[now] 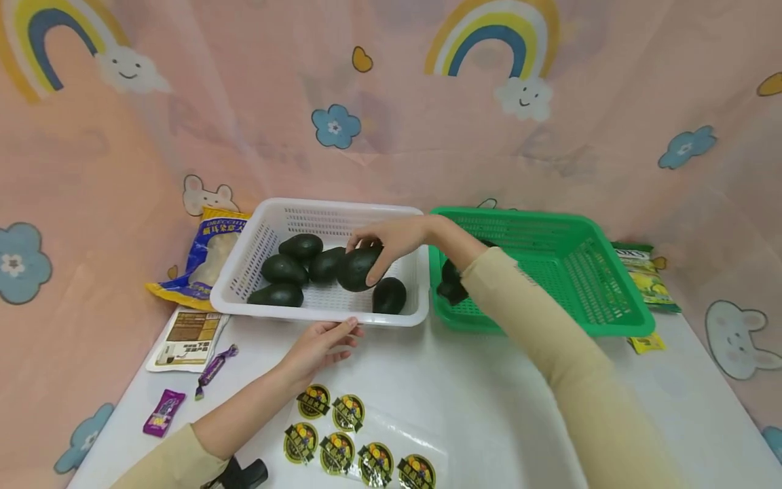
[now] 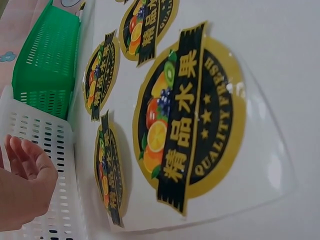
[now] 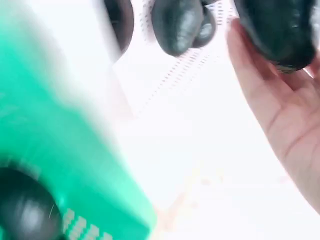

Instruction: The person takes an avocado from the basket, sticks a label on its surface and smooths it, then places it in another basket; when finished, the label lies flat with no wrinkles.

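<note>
My right hand (image 1: 397,241) grips a dark green avocado (image 1: 357,270) over the white basket (image 1: 320,316). In the right wrist view the fingers and thumb lie around that avocado (image 3: 280,35). Several more avocados (image 1: 284,269) rest in the white basket, mostly toward its left side, and a single one (image 1: 389,296) lies near its front right corner. My left hand (image 1: 318,350) is at the basket's front edge, its thumb touching the rim and the other fingers loosely bent below. Dark avocados (image 1: 451,280) in the green basket (image 1: 550,272) are partly hidden by my right sleeve.
A sheet of round fruit stickers (image 1: 337,454) lies on the white table (image 1: 489,407) near me. On the left are a blue-and-yellow pasta bag (image 1: 208,261), a white packet (image 1: 186,339) and two purple sweets (image 1: 163,412). Green-and-yellow packets (image 1: 650,282) sit right of the green basket.
</note>
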The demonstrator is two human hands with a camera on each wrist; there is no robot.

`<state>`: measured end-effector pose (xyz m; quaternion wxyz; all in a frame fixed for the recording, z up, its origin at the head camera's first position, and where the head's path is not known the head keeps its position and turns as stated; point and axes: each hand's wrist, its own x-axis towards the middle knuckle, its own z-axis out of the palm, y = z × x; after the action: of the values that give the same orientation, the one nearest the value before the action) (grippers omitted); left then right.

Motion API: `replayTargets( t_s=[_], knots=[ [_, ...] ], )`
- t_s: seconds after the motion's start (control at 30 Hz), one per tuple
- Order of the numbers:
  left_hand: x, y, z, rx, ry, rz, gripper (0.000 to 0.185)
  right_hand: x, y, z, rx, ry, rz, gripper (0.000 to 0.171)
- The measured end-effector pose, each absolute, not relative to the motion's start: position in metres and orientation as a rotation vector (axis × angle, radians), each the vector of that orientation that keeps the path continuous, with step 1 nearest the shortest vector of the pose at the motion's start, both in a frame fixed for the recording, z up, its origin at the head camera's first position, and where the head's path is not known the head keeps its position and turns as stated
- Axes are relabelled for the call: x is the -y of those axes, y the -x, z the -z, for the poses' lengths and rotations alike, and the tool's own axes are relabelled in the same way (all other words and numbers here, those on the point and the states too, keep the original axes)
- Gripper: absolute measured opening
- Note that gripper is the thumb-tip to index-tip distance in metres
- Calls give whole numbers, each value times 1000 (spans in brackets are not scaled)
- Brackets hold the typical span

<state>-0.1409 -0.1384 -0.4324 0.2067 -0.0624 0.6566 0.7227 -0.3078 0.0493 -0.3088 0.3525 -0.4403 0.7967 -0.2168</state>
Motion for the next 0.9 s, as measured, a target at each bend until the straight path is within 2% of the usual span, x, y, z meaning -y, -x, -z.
replayTargets(
  t_s=[0.13, 0.27, 0.4, 0.5, 0.7, 0.9],
  knots=[
    [136, 143, 434, -1841, 170, -2024, 42, -103, 270, 290, -2159, 1201, 725, 63],
    [135, 142, 435, -1853, 172, -2036, 42, -154, 220, 299, -2251, 1159, 831, 62],
    [135, 141, 436, -1868, 160, -2035, 41, -185, 171, 335, -2315, 1036, 875, 62],
    [138, 139, 436, -1878, 161, -2033, 39, -190, 145, 374, -2390, 967, 885, 64],
    [138, 139, 438, -1894, 174, -2047, 42, -181, 124, 436, -2518, 845, 979, 64],
    [136, 141, 439, -1913, 110, -2027, 46, -181, 124, 449, -2556, 796, 954, 73]
  ],
)
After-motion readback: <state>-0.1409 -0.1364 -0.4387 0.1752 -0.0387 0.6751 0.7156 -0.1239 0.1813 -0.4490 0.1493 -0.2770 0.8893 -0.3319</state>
